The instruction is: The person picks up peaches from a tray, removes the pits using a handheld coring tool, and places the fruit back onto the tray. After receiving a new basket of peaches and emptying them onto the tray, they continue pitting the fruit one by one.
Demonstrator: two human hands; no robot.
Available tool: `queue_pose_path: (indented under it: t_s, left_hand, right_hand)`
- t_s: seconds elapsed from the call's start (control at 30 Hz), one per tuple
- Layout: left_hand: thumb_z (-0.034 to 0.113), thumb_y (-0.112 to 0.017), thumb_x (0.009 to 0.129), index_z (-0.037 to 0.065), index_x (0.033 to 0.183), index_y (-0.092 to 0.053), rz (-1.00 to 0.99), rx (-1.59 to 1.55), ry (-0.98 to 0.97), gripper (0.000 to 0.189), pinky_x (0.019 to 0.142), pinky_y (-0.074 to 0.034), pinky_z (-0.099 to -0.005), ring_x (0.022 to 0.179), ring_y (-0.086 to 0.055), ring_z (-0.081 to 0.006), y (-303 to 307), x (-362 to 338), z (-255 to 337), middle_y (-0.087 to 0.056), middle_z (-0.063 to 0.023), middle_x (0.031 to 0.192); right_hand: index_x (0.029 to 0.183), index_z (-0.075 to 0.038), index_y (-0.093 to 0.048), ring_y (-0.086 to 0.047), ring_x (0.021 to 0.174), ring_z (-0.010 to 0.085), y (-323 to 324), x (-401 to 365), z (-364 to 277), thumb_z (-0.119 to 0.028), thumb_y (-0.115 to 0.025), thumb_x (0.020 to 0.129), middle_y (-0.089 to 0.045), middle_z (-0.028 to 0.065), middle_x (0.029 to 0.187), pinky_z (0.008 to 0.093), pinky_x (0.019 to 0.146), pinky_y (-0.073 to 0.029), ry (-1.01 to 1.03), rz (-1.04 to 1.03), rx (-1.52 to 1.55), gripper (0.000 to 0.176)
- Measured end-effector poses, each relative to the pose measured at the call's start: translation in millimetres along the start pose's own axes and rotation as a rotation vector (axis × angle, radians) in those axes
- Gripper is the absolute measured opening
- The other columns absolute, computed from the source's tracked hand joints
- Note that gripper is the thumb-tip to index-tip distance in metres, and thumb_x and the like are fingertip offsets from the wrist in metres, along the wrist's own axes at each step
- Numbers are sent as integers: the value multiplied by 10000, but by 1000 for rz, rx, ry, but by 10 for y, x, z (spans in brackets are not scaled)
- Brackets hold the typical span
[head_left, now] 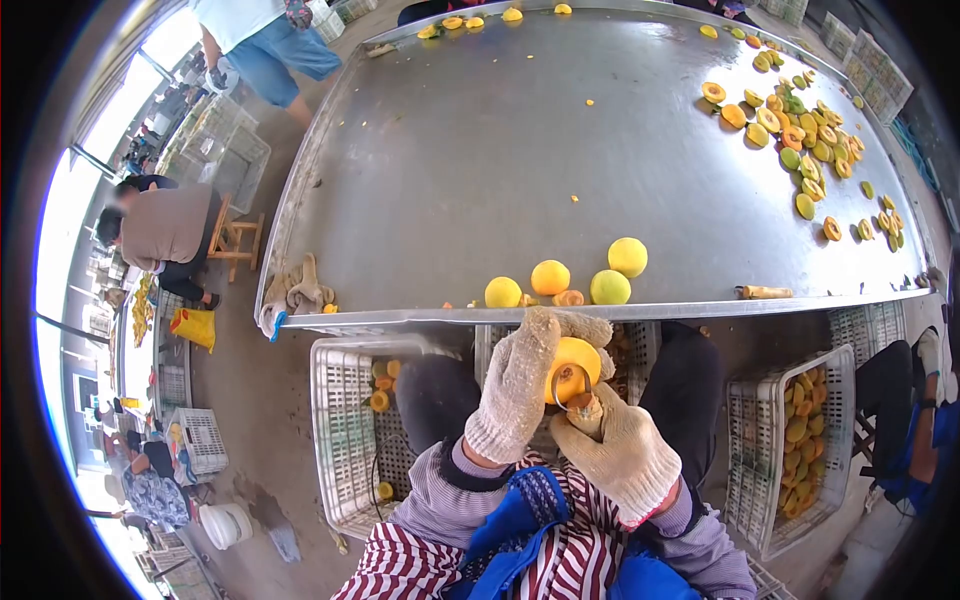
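Note:
My left hand (520, 385), in a knitted work glove, is closed around a cut yellow peach (577, 358) just below the table edge. The peach's cut face, with its reddish-brown centre, is turned toward me. My right hand (625, 455), gloved too, grips the light handle of a pitting knife (585, 415). The knife's thin curved metal loop lies against the cut face. On the table edge beyond my hands rest several whole yellow peaches (550, 277) and a small peach piece (568, 298).
Many cut peaches (790, 135) lie on the right of the metal table (450, 150). Spare gloves (300, 290) sit at its left corner, a wooden-handled tool (763, 292) at its right edge. Crates (335, 430) with peaches flank my legs. Other people sit and stand nearby.

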State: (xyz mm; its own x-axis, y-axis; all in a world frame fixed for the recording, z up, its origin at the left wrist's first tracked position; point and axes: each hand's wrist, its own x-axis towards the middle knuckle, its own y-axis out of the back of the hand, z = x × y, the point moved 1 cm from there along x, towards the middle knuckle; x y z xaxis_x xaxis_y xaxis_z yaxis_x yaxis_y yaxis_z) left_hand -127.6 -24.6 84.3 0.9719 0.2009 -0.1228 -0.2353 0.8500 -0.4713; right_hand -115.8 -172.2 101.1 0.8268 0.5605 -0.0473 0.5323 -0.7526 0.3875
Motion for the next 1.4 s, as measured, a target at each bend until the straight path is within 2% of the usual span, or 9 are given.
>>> queue_pose_path:
  t_s: [0.37,0.63,0.73,0.83,0.87,0.9,1.0,1.13,1.4]
  left_hand:
    - [359,-508,1057,-51,1076,-695,-233,224,-186,452,824,-549,-303,881,-675,-174,-140,-131,192,-723,-113,958]
    - [526,-336,1052,-48,1017,-680,-307,-164,56,670,760,-563,-315,803,-708,-252,-222,-50,128,-736,-182,894]
    - [486,-338,1061,-39,1054,-670,-85,221,-8,622,706,-549,-309,727,-677,-230,-123,-121,140,-740,-153,858]
    - [516,-367,1063,-11,1069,-679,256,816,-234,612,516,-498,-230,636,-656,-132,721,-308,196,-725,-108,786]
    - [178,-590,977,39,1021,-664,450,829,-187,164,715,-550,-307,819,-706,-212,1235,-386,144,-723,-70,878]
    - [198,-594,964,51,1042,-671,573,784,-27,184,714,-545,-335,832,-699,-230,1442,-458,310,-714,-80,930]
    - [328,-658,930,23,1170,-669,574,2398,-402,388,945,-515,-419,1004,-687,-319,1723,-490,367,-678,-189,1154]
    - [362,-683,887,41,1194,-672,362,1428,-29,444,979,-492,-449,1141,-635,-354,1128,188,301,-639,-199,1263]
    - [380,-705,767,120,1277,-627,145,1815,279,578,1008,-490,-471,1143,-615,-378,1171,1294,-182,-580,-177,1289]
  right_hand:
    - [963,-35,-640,-534,523,81,311,-31,-153,-226,-696,944,-571,-40,674,236,479,-415,-655,-666,626,200]
    - [1013,41,-604,-502,452,92,116,-138,241,-113,-676,849,-558,28,624,225,404,-369,-573,-1044,1195,236]
    - [1003,-8,-616,-478,502,41,288,-113,220,-187,-665,951,-542,-38,647,219,438,-342,-513,-1142,1128,192]
    - [904,-42,-600,-460,447,58,466,-110,143,-207,-677,929,-531,-24,605,233,398,-337,-569,-822,857,184]
    - [890,-49,-597,-468,449,62,487,-128,225,-221,-688,919,-538,-18,605,230,399,-345,-576,-710,786,197]
    - [898,-51,-599,-479,446,71,479,-117,341,-239,-701,907,-545,-8,601,230,398,-359,-631,-629,713,213]
    - [898,-37,-600,-453,439,62,364,-25,271,-229,-715,901,-537,-8,594,221,399,-344,-697,-480,621,224]
    - [949,-46,-608,-487,504,59,175,78,108,-245,-704,918,-562,-19,674,227,464,-397,-664,-548,526,223]
    - [935,-84,-598,-472,556,28,238,14,334,-274,-724,921,-539,-56,695,209,504,-384,-657,-367,506,229]
